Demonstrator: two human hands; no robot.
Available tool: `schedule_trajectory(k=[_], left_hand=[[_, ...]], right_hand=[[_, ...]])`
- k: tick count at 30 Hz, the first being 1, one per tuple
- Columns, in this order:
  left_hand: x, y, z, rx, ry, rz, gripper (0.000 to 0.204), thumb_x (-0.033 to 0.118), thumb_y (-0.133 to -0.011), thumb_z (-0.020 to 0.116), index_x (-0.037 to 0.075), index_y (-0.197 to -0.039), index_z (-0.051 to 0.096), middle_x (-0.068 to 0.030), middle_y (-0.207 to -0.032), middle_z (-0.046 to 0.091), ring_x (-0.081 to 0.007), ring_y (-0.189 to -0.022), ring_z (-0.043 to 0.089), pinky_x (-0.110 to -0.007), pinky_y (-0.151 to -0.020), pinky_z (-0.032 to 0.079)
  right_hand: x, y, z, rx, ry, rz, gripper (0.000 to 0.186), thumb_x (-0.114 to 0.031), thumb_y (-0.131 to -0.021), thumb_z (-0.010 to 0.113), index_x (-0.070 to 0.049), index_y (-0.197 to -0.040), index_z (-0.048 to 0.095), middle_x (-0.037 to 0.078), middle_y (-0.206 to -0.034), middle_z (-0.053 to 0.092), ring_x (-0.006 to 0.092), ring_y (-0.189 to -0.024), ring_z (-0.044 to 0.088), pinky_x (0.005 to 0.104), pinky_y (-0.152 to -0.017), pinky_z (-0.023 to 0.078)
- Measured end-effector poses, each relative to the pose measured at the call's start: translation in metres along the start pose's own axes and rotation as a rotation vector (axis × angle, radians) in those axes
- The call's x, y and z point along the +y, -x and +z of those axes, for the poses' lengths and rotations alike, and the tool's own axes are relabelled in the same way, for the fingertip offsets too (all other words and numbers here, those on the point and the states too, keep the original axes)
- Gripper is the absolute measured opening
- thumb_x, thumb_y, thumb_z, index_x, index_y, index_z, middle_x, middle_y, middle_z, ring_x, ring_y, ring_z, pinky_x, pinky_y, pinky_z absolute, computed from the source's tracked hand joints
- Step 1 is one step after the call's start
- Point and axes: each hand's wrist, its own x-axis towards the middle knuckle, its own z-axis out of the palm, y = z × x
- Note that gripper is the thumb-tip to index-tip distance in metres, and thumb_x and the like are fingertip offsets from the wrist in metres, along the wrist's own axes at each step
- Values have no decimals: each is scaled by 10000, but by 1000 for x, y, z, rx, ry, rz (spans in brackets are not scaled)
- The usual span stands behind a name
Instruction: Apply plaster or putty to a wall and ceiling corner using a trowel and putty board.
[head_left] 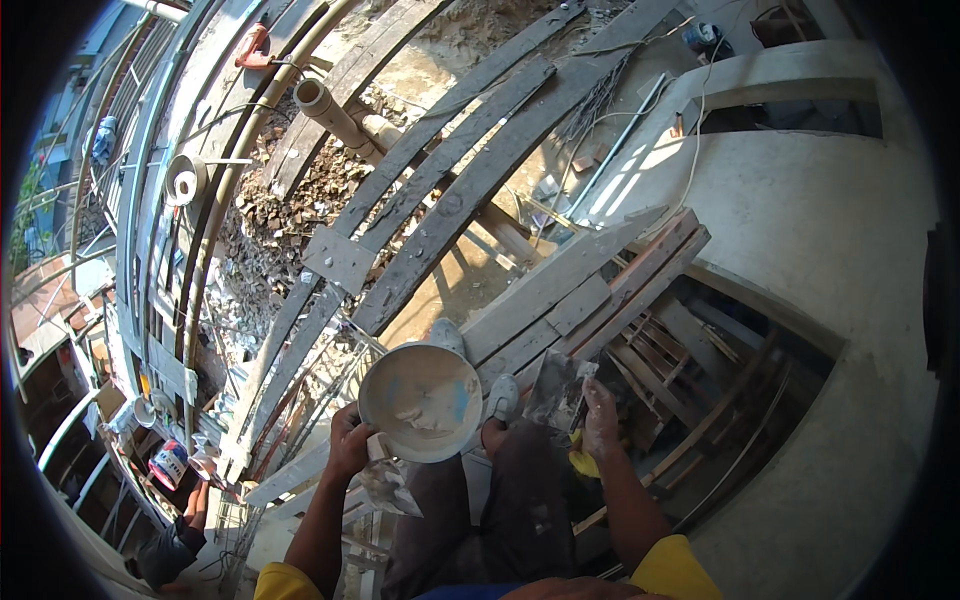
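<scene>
My left hand [348,442] is closed on the rim of a round, shallow bowl [374,430] with some pale plaster [425,418] in it. Just beside that hand, a scraper with a pale handle and a flat, smeared blade [390,488] hangs below the bowl; whether my fingers also hold it I cannot tell. Fingers whitened with plaster, my right hand [601,418] is closed at the edge of a flat, plaster-smeared trowel [552,388]. The trowel's handle is hidden. Near my right wrist is something yellow [583,460] that I cannot make out.
My shoes [503,397] stand on or beside wooden planks [520,350]. To the right is an opening [690,360] with timber below, then a plastered wall [800,230]. Long boards [450,215] span rubble [300,190]. An orange power tool [254,48] lies far left; another person [172,550] is lower left.
</scene>
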Motion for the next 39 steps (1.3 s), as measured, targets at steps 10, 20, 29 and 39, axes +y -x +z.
schedule_trajectory(k=[10, 20, 29, 39], left_hand=[[67, -40, 32, 233, -42, -28, 246, 147, -728, 496, -36, -810, 637, -63, -754, 637, -111, -681, 589, -264, -620, 462], [109, -90, 48, 590, 249, -255, 298, 199, -771, 517, -8, -983, 493, -94, -593, 525, -187, -335, 497, -285, -304, 436], [156, -189, 12, 649, 440, -47, 317, 223, -734, 542, -10, -947, 520, -45, -585, 522, -147, -353, 495, -254, -312, 407], [138, -242, -43, 670, -449, 162, 346, 206, -719, 532, -33, -968, 557, -54, -734, 565, -111, -521, 533, -238, -439, 425]], right_hand=[[-150, -79, -27, -67, -218, 173, 142, -165, -859, 571, -24, -852, 584, 65, -739, 612, 164, -514, 596, 291, -498, 499], [-285, -160, 18, -332, -117, 134, 239, -57, -841, 586, 84, -1028, 536, 129, -856, 626, 251, -746, 677, 356, -667, 584], [-365, -240, 183, -583, -50, 165, 266, -174, -902, 586, 49, -1040, 546, 117, -864, 638, 229, -764, 661, 371, -726, 553], [-454, -311, 311, -509, 283, 139, 374, -291, -865, 660, 30, -1014, 540, 81, -850, 629, 148, -675, 633, 277, -637, 529]])
